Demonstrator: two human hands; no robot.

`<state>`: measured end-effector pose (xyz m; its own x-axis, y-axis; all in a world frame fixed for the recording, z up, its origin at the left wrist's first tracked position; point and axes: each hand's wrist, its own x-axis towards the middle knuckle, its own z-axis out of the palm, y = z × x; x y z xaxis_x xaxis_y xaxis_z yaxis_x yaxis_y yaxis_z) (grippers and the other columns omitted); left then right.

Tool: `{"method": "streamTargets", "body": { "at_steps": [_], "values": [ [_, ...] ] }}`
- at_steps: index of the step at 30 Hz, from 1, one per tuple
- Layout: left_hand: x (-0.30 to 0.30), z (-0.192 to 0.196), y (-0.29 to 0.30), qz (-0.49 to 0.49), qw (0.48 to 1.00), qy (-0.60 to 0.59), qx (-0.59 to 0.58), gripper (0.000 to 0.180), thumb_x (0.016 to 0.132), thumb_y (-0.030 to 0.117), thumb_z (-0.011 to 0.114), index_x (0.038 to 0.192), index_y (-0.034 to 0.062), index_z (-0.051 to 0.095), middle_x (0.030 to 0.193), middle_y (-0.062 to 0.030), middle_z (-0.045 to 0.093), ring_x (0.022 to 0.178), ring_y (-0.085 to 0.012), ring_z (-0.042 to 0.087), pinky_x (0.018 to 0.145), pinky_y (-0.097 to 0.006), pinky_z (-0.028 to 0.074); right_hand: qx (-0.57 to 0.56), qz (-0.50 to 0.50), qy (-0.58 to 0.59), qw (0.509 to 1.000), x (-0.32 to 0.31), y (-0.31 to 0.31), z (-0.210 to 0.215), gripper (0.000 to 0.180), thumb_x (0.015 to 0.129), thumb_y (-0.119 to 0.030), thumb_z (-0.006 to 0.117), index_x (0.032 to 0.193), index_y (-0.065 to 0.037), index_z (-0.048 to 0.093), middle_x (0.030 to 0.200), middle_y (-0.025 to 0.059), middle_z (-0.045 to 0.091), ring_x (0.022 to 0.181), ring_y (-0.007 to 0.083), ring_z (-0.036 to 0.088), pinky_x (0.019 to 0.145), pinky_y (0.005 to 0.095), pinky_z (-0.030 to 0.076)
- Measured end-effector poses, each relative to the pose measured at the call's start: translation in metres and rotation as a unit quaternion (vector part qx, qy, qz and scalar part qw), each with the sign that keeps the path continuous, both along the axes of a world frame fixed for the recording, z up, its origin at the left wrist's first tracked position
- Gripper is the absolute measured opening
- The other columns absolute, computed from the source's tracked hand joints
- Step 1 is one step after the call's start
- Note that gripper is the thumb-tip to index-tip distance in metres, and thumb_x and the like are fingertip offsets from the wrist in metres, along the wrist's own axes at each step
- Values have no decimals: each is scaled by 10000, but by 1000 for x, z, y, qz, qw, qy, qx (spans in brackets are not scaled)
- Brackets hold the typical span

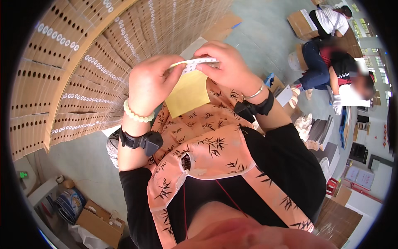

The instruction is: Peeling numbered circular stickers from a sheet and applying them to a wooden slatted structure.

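A peach apron (207, 153) printed with dark bamboo leaves lies closest, worn over black sleeves. Above it, both hands meet on a white strip of round stickers (195, 63). The left hand (151, 85) has its grip pinched on the strip's left end, thumb against fingers; a pale bead bracelet (137, 116) and a black wrist device (143, 141) sit on that arm. The right hand (226, 66) has its grip pressed on the strip's right part, with a thin bangle (253, 93) at the wrist. A yellow backing sheet (188, 93) hangs just below the strip. Behind, stacked brown cardboard boxes (83, 74) with holes and white dots fill the left. On the floor (265, 37) at right, a person (331, 66) crouches.
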<state>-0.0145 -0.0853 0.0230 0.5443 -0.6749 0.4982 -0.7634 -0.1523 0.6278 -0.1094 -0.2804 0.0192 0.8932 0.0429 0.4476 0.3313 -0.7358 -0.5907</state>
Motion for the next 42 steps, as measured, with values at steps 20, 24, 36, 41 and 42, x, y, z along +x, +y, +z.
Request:
{"method": "streamTargets", "body": {
  "at_steps": [20,24,36,41,42],
  "values": [
    [8,-7,16,40,998,20,-33,95,787,125,690,863,69,700,730,-115,650,622,-272,617,558,-356,487,-142,40,-72,986,27,27,24,54,766,-54,649,792,-45,603,831,61,606,734,261,587,608,373,468],
    [9,-6,23,73,983,169,-10,159,825,147,679,922,22,694,782,-149,669,667,-253,646,615,-319,500,-205,49,-90,973,32,37,32,71,754,-50,649,801,-49,596,846,74,604,766,284,586,627,374,472],
    [-15,48,58,92,983,59,-147,103,806,164,686,846,71,701,720,-138,659,634,-313,643,558,-373,508,-308,142,-333,880,87,55,260,133,723,-20,675,823,-45,592,827,68,594,746,222,602,648,307,490],
    [-18,67,75,118,974,23,-194,70,795,100,693,843,49,693,741,-134,667,631,-297,645,559,-354,501,-10,122,-266,956,86,105,352,94,888,-57,600,976,-27,610,763,-8,569,677,79,532,610,226,435],
    [-18,68,78,130,971,25,-200,71,794,95,694,844,45,692,745,-138,668,637,-296,648,564,-347,501,-12,122,-271,955,90,106,360,94,888,-57,600,976,-27,610,763,-8,569,677,79,532,610,226,435]
  ]
}}
